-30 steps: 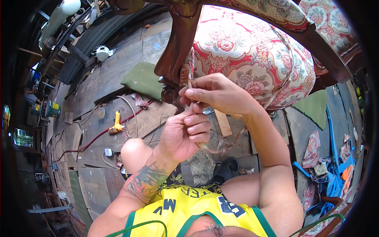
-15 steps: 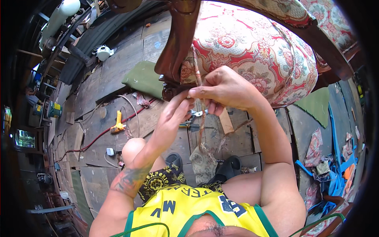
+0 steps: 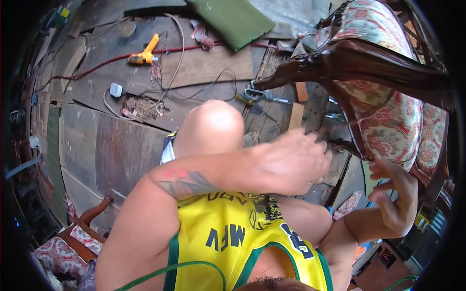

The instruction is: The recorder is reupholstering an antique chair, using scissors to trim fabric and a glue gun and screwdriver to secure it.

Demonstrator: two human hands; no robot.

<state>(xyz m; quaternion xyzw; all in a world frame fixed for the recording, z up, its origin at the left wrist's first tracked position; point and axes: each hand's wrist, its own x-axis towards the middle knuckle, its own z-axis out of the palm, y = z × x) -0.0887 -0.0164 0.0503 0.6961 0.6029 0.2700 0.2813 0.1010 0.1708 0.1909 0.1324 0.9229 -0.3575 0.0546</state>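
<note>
A dark, glossy wooden chair frame [image 3: 383, 60] with red-and-cream floral upholstery [image 3: 388, 131] stands at the right. Short of its lower wooden parts, my left hand [image 3: 293, 162] is stretched across my body with its back toward me. Blur and the hand itself hide what the fingers do. Farther right, my right hand [image 3: 398, 196] is raised beside the upholstery, fingers and thumb apart, with nothing seen in it. Beyond my left hand, pliers [image 3: 269, 96] and a screwdriver [image 3: 245, 99] lie on the boards, close to a small wood block [image 3: 296, 116].
A yellow glue gun [image 3: 145, 52] lies on the worn plank floor [image 3: 124, 145] amid loose cables. A white plug [image 3: 115, 90] sits near a hole in the boards. Green fabric [image 3: 235, 22] lies at the far side. Another floral-covered piece [image 3: 60, 254] stands at the lower left.
My view has swung, and the chair now appears farther right, seen differently. My hands, earlier together at a cord beside the seat, are now apart; the right one has opened out.
</note>
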